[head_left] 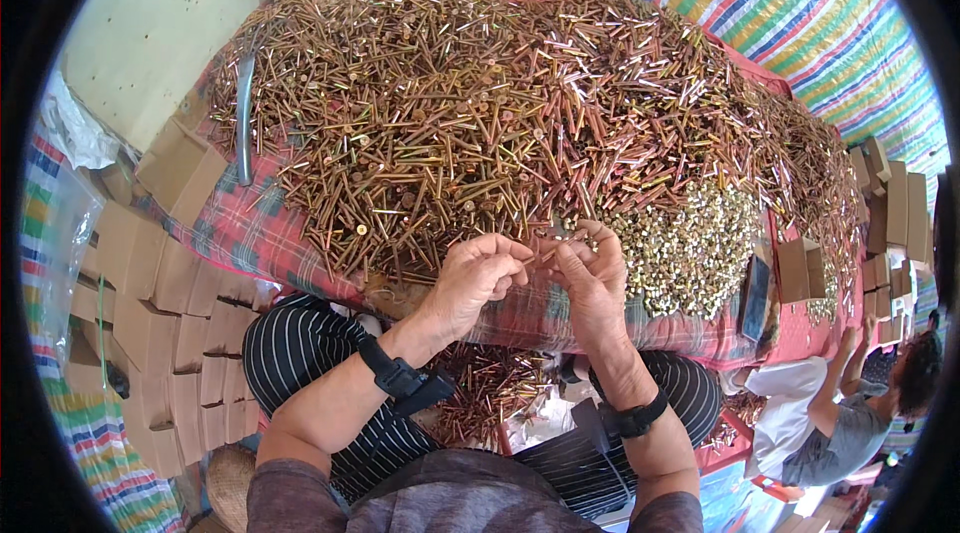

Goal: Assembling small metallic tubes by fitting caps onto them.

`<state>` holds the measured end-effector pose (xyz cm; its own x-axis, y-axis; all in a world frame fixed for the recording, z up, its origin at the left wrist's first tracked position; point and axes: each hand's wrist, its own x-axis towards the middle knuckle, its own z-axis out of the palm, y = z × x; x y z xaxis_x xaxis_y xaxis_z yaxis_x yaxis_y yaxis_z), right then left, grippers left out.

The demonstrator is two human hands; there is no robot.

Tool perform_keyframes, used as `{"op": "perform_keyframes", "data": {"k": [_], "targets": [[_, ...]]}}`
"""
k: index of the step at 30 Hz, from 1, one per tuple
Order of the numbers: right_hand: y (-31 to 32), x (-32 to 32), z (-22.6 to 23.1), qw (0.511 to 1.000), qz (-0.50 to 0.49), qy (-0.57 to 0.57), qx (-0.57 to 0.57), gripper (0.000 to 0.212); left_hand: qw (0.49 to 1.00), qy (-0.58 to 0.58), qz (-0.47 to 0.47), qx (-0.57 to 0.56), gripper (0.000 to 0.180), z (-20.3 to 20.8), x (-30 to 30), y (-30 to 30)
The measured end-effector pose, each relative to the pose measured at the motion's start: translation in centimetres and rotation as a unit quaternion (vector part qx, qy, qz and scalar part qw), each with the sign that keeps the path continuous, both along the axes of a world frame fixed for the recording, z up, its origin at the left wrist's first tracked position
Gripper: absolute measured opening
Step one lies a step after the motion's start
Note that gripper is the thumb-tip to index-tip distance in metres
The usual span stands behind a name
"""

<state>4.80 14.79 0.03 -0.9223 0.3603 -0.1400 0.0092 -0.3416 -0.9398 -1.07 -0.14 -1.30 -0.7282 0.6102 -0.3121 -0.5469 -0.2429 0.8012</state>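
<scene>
Coppery metal shows between my fingertips: one small piece (pixel 543 253), pinched close by thumb and forefinger of my left hand (pixel 476 279) and of my right hand (pixel 594 285); its long axis I cannot tell. Loose bolts (pixel 420 133) heap just beyond, on the far side, while brass-coloured nuts (pixel 690 248) lie right, nearer my right hand.

Head cam, wide fisheye, looks fwd/down from above wearer's lap (pixel 300 348); L hand (pixel 472 278) & R hand (pixel 594 295) close, approx. mid-frame; bench (pixel 250 223) beyond.
</scene>
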Motion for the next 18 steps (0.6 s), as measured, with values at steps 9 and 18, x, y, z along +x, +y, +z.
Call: {"op": "perform_keyframes", "data": {"k": [9, 18], "targets": [[-0.6, 0.3, -0.4, 0.998, -0.044, -0.004, -0.038, 0.034, 1.000, 0.013, 0.010, 0.004, 0.013, -0.2, 0.2, 0.1], [-0.9, 0.5, -0.8, 0.994, -0.015, -0.012, -0.108, 0.029, 0.997, 0.065, 0.024, -0.032, 0.011, -0.6, 0.4, 0.1]]}}
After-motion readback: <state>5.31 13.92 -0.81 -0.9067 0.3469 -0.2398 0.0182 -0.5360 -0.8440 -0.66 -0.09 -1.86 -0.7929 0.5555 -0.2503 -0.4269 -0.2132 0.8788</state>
